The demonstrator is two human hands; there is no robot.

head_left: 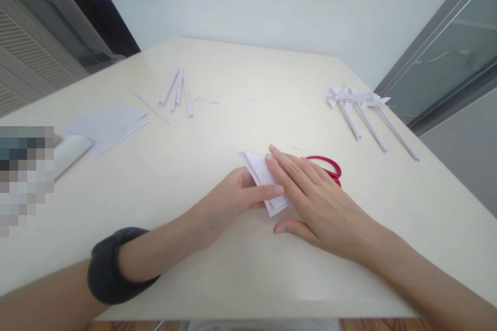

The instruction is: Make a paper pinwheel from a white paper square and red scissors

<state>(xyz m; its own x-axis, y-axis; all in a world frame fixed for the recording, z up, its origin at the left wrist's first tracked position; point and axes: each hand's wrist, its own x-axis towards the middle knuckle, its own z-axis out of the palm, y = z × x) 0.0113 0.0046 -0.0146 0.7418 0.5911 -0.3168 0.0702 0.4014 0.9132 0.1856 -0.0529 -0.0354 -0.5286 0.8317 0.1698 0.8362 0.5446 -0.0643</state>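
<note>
A small sheet of folded white paper [261, 169] is between my two hands above the near middle of the table. My left hand [248, 191] pinches it, thumb on top and the other fingers underneath. Flat across the paper's right part lies my right hand [310, 196], its fingers stretched out and its thumb apart; it covers that part of the paper. Just beyond the right hand are scissors with red handles [334, 168], their blades hidden behind the hand.
Paper pinwheels [351, 95] on rolled sticks lie at the right. Several rolled paper tubes [178, 88], a thin stick [149, 106] and a stack of paper sheets [106, 124] lie at the left. Small paper scraps [209, 99] sit near the tubes. A wall stands behind the table [217, 279].
</note>
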